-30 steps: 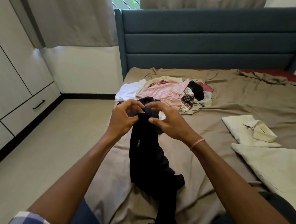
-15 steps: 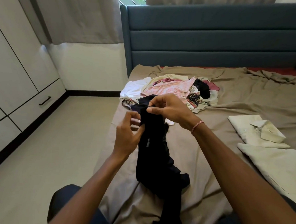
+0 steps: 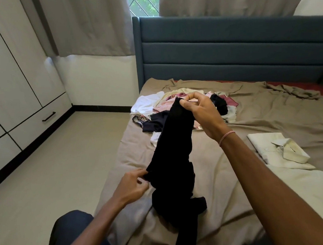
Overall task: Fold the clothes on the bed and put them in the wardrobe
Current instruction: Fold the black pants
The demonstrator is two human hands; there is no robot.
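Black garment (image 3: pixel 174 149) hangs mid-frame over the bed (image 3: pixel 216 177), stretched btwn both hands, lower end bunched on the sheet. R hand (image 3: pixel 199 114) pinches its top corner, now higher vs 0.5 s ago. L hand (image 3: pixel 134 187) has dropped to lower centre-left & pinches the garment's side edge; before, it was up near the R hand. Clothes pile (image 3: pixel 150 106) sits behind, folded shirt (image 3: pixel 278 150) at right, wardrobe (image 3: pixel 14 83) upper left.

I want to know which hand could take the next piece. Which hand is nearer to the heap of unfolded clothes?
Right. The right hand, holding up the black garment, is just before the heap; the left hand pinches its edge lower, nearer the person.
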